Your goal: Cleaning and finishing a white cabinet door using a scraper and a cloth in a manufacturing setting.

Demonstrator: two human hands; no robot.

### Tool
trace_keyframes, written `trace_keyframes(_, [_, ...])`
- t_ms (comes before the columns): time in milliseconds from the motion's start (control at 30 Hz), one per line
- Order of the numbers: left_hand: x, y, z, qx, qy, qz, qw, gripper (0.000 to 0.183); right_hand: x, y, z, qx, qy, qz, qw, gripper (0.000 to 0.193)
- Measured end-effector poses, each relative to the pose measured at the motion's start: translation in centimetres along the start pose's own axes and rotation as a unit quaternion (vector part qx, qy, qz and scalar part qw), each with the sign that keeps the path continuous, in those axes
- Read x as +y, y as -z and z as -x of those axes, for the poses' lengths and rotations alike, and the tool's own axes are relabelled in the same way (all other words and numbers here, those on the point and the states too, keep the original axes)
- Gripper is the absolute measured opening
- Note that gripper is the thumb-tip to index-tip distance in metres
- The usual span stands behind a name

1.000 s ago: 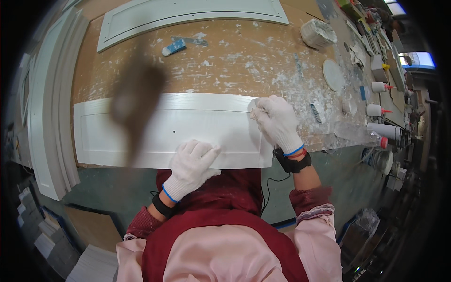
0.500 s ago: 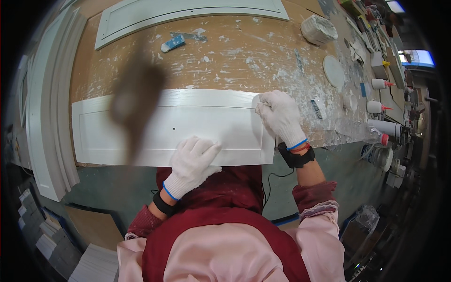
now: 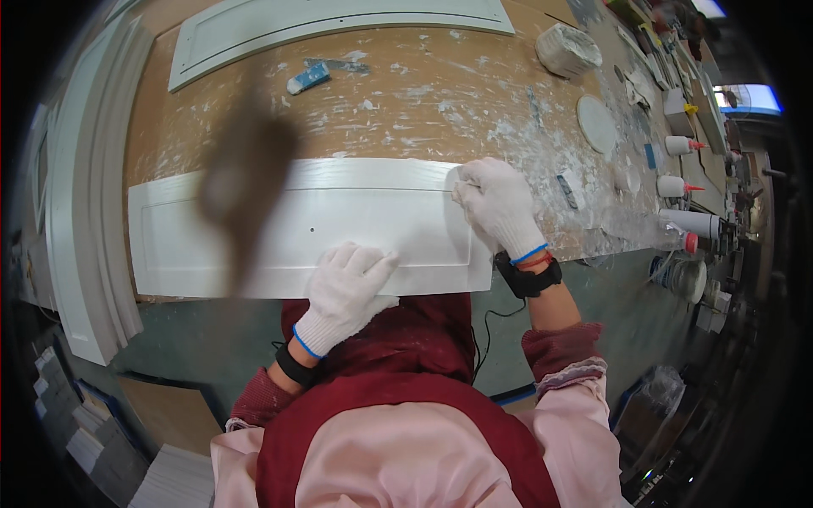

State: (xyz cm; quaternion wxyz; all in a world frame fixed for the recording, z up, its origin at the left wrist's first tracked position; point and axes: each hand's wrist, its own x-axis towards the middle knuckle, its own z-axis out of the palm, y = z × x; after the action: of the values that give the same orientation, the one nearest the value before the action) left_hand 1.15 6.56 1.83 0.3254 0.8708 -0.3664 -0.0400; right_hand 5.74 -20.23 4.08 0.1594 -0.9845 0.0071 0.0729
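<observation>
Change: right hand (image 3: 500,207) has shifted slightly along the far right corner of the white panel (image 3: 339,224) since a second ago; left hand barely moved, panel same spot.
Clothing: pink apron over dark red top, nearest the camera, below the panel's near edge.
Left hand (image 3: 347,292): white glove, blue cuff, dark wristband. Palm down, fingers spread flat, pressing on the panel's near edge, right of centre.
Right hand: white glove, blue cuff, black wrist device. Fingers curled together at the panel's far right corner, fingertips pressed to the surface. Can't tell if it pinches anything.
Panel: long white recessed door front, flat on the workbench (image 3: 440,93), long side across the view, near edge overhanging the bench edge.
Smudge: dark blur over the panel's left part, on the lens or out of focus, can't tell.
Right of panel: white round lid (image 3: 596,123), squeeze bottles with red tips (image 3: 677,186).
Beyond panel: blue-and-white tube (image 3: 308,78), filler-smeared bench top, white tub (image 3: 566,49).
Farthest: second white panel (image 3: 339,21) along the bench's far edge.
Left of panel: stacked white mouldings (image 3: 76,220).
</observation>
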Motion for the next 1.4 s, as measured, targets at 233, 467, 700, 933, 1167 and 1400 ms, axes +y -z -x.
trace_keyframes(233, [0.0, 0.3, 0.2, 0.002, 0.020, -0.021, 1.000, 0.064, -2.2, -0.3, -0.8, -0.017, -0.021, -0.038, 0.999, 0.025])
trace_keyframes(467, [-0.3, -0.4, 0.8, 0.024, 0.010, 0.005, 1.000, 0.063, 2.2, 2.2, 0.4, -0.031, -0.162, 0.017, 0.986, 0.026])
trace_keyframes(700, [-0.5, -0.9, 1.1, 0.046, -0.002, 0.006, 0.999, 0.064, -0.8, 0.9, 0.9, 0.024, -0.114, -0.095, 0.989, 0.027])
trace_keyframes(933, [0.0, -1.4, 0.4, 0.031, 0.006, -0.010, 0.999, 0.063, 0.9, 2.4, -0.8, -0.015, -0.128, 0.032, 0.991, 0.025])
trace_keyframes(1167, [1.3, -0.6, -0.8, 0.075, 0.021, 0.052, 0.996, 0.057, -5.6, 1.5, 1.3, 0.070, -0.045, -0.398, 0.914, 0.032])
trace_keyframes(1400, [-2.2, 1.9, 1.2, 0.083, 0.283, 0.738, 0.608, 0.039, -13.6, 0.2, 0.7, -0.074, 0.268, -0.355, 0.892, 0.047])
